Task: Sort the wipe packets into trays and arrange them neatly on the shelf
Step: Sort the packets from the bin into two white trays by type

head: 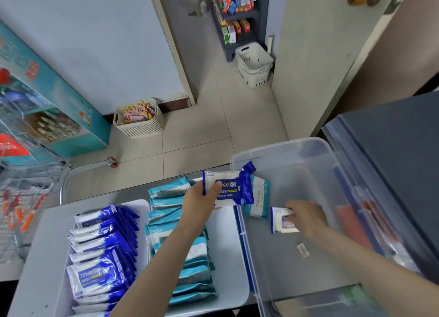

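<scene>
Left hand [202, 202] fingers [214, 188] pinch a blue alcohol-wipe packet [234, 189]; right hand [307, 218] fingers [293, 212] grip another blue packet [280, 221] inside the clear bin [280, 146]; a teal packet [259, 199] lies just beyond them.

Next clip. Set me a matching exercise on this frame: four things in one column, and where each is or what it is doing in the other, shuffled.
1. left hand
2. right hand
3. row of teal packets
4. cream basket

A. on the floor, filled with sachets
B. inside the clear bin, gripping a small packet
C. lined up in a white tray
D. holding an alcohol wipes packet

Pairs: 1-D, 2-B, 3-C, 4-A.
</scene>
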